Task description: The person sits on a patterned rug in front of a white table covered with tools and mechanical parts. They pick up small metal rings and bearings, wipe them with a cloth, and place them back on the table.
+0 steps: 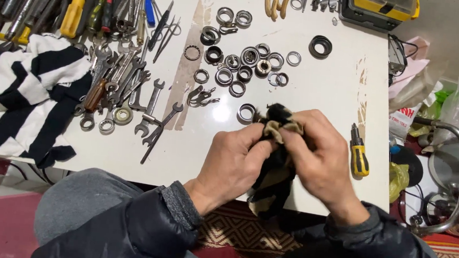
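Head view: looks down on a white table (312, 166) with both hands at lower centre of the frame.
Step in hand: judged to be wiping or rubbing a small part inside a cloth; whatever is wrapped in it is hidden, so I cannot tell what it is.
Left hand (232, 164): lower centre, fingers curled closed around the left side of the rag (277, 148), thumb pressed into the fold.
Right hand (321, 156): just right of the left hand and touching the same rag, fingers pinched closed on its upper fold.
Rag, position: between the two hands, above the near table edge, its tail hanging down toward the lap.
Rag, appearance: dark cloth, black with tan patches, crumpled and soiled-looking.
Next move, judgement: calls for a firm pinch with one hand while the other turns or rubs, keeping the bundle over the table so nothing small drops.
Nearest loose part: a metal ring (246, 113) just above the hands.
Bearing rings (244, 63): a scattered group of metal rings and races at upper centre, well apart from the hands.
Spanners (131, 91): laid in a heap at upper left.
Striped cloth (24, 100): black and white, left edge.
Yellow-handled screwdriver (359, 153): just right of the right hand, not touched.
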